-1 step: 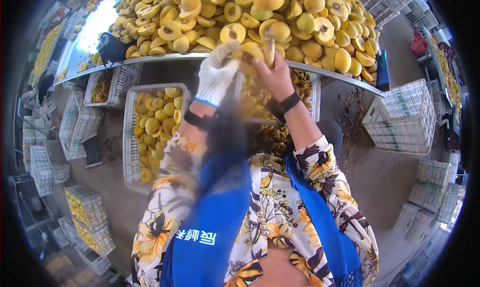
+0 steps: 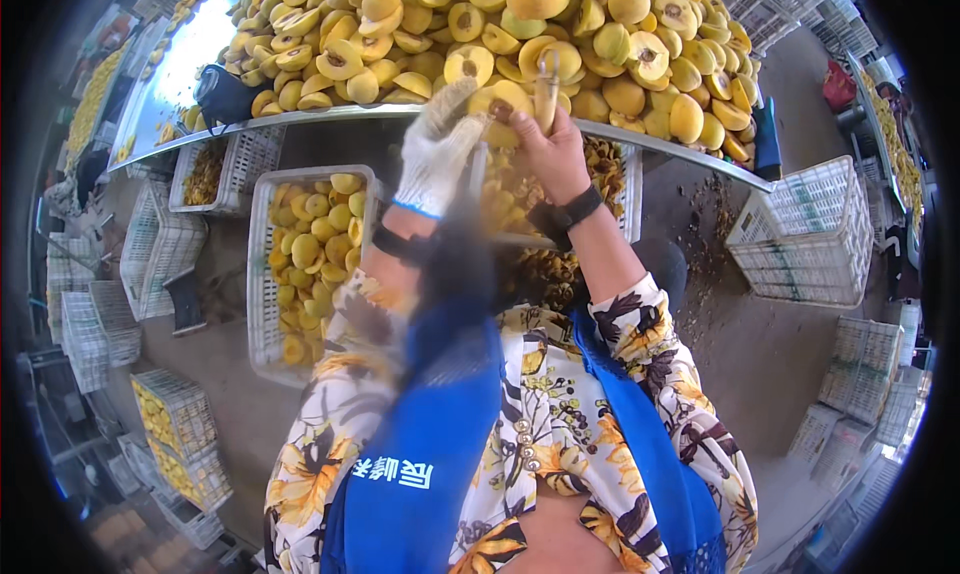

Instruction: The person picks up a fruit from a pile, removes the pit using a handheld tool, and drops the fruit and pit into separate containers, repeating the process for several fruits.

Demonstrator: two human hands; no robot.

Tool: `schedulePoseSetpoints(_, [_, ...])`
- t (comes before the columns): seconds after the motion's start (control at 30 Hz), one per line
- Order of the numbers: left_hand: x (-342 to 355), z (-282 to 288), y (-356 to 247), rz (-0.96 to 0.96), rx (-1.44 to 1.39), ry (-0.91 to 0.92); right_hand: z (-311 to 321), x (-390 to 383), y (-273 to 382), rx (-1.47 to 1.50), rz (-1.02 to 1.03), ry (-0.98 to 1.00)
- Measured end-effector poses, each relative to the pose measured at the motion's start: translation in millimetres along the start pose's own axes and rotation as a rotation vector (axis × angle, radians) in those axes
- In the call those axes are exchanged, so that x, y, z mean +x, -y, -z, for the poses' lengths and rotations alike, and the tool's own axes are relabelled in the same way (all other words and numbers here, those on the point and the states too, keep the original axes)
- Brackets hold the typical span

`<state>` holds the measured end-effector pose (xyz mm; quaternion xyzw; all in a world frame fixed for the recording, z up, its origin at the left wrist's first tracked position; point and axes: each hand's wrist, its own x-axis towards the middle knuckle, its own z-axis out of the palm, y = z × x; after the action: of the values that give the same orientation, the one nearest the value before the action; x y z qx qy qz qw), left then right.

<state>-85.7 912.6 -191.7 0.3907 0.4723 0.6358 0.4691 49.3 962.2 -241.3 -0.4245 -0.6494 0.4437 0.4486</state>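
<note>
My left hand (image 2: pixel 435 154), in a white knit glove with a blue cuff, pinches a yellow fruit half (image 2: pixel 500 104) with a brown centre at the front edge of the heap. My bare right hand (image 2: pixel 555 159) is closed round a pale-handled tool (image 2: pixel 546 104) with a thin metal end, its thumb against that fruit half. Behind both hands lies a big pile of halved yellow fruit (image 2: pixel 380 54) on a metal table (image 2: pixel 655 149). A dark blur hides part of my left forearm.
Below the table are a crate of fruit halves (image 2: pixel 310 254) and crates of brown scraps (image 2: pixel 215 174). Stacked white crates (image 2: pixel 795 239) stand on both sides, over a floor with scattered debris (image 2: pixel 715 234). A black object (image 2: pixel 220 99) sits on the table's left.
Both hands have shifted very slightly. The fruit half has turned a little, and the tool has tilted slightly.
</note>
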Motion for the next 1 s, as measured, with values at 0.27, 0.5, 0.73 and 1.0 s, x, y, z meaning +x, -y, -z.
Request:
schedulePoseSetpoints(0.27, [2,-5,57,0.312,-0.469,-0.29,-15,-49,26,-0.468,-0.089,-0.019])
schedulePoseSetpoints(0.5, [-3,-12,55,0.146,-0.271,-0.372,-9,-69,35,-0.734,-0.095,0.149])
schedulePoseSetpoints(0.73, [-20,-24,23,0.257,-0.262,-0.36,-16,-80,35,-0.803,-0.12,0.114])
schedulePoseSetpoints(1.0, [-25,-27,20,0.132,-0.284,-0.312,-23,-83,35,-0.804,-0.152,0.051])
